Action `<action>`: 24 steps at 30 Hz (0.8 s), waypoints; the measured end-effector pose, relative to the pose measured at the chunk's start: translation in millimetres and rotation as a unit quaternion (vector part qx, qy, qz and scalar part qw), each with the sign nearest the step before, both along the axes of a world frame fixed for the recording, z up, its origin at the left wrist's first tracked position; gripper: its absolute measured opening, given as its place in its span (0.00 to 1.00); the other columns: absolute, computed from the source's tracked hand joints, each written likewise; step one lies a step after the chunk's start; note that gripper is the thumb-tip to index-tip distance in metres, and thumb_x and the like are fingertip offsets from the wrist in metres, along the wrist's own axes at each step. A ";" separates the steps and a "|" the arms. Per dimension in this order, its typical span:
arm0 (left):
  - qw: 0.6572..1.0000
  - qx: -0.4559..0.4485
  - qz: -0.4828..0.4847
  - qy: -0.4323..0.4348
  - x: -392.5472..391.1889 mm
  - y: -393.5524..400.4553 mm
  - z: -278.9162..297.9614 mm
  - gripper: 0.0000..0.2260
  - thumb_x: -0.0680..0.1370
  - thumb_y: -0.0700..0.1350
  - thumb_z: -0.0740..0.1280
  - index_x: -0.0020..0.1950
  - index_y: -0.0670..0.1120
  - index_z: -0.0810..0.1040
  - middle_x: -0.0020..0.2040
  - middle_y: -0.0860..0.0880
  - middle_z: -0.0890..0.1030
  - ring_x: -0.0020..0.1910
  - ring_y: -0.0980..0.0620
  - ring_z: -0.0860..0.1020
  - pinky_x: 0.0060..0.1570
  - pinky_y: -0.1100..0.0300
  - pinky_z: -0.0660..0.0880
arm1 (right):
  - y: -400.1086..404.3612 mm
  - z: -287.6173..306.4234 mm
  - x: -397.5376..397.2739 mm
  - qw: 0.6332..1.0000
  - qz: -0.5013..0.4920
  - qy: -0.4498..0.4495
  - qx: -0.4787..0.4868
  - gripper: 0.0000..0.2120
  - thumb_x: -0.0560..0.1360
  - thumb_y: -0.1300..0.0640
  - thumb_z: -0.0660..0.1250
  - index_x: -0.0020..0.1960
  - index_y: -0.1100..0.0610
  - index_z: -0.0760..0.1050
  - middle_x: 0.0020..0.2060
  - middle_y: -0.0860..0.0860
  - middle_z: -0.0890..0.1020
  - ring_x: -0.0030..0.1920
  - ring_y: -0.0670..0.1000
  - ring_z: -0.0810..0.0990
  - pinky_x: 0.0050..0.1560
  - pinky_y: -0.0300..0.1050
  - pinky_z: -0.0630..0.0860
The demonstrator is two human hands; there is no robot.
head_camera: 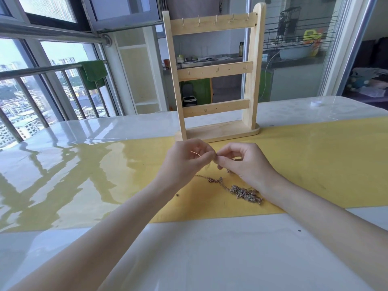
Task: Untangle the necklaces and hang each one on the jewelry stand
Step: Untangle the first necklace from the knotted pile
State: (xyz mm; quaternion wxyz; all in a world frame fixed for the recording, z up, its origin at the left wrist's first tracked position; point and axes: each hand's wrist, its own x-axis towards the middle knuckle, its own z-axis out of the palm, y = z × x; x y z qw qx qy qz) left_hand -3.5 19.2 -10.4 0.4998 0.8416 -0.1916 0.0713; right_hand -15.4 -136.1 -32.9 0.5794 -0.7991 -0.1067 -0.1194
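Both hands meet just above the yellow cloth [315, 164], fingertips almost touching. The left hand [188, 158] curls its fingers around a thin pale strand, and the right hand [239, 162] pinches a fine chain between thumb and forefinger close beside it (the exact link held is too small to make out). From that pinch the chain drops toward the tangled necklaces [243, 192], which lie in a loose heap on the cloth under the right wrist, one strand trailing off to the left. The wooden jewelry stand [214, 76] stands upright just behind the hands, its hooks bare, on the glossy table [84, 131].
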 end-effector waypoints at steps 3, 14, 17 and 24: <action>1.000 0.001 0.000 0.001 -1.2 -1.5 0.1 0.08 0.74 0.41 0.70 0.35 0.51 0.79 0.31 0.55 0.79 0.31 0.58 0.73 0.36 0.63 0.72 | 0.4 -0.8 -0.1 1.000 -0.003 -0.013 -0.019 0.05 0.72 0.57 0.72 0.39 0.56 0.81 0.28 0.44 0.80 0.32 0.39 0.75 0.37 0.34 0.69; 0.993 -0.081 -0.010 0.081 3.8 1.4 -3.9 0.06 0.75 0.37 0.69 0.40 0.47 0.78 0.30 0.54 0.80 0.31 0.57 0.75 0.38 0.64 0.75 | 2.1 1.0 -3.0 0.997 -0.008 -0.040 -0.068 0.04 0.72 0.59 0.71 0.38 0.55 0.82 0.32 0.43 0.81 0.34 0.38 0.76 0.37 0.29 0.68; 0.988 -0.120 -0.032 0.096 4.6 2.4 -3.7 0.05 0.76 0.37 0.68 0.42 0.46 0.76 0.35 0.50 0.81 0.33 0.58 0.76 0.38 0.68 0.75 | -0.7 5.0 -2.8 0.999 -0.005 0.002 0.040 0.07 0.75 0.57 0.69 0.40 0.55 0.83 0.32 0.44 0.82 0.36 0.39 0.77 0.38 0.29 0.71; 0.991 -0.102 -0.077 0.029 5.3 0.7 -5.3 0.08 0.75 0.34 0.68 0.41 0.44 0.72 0.33 0.52 0.78 0.33 0.57 0.76 0.39 0.64 0.75 | -1.8 9.9 -4.0 0.992 0.012 0.056 0.111 0.01 0.71 0.60 0.73 0.41 0.56 0.83 0.34 0.47 0.83 0.36 0.38 0.78 0.39 0.28 0.72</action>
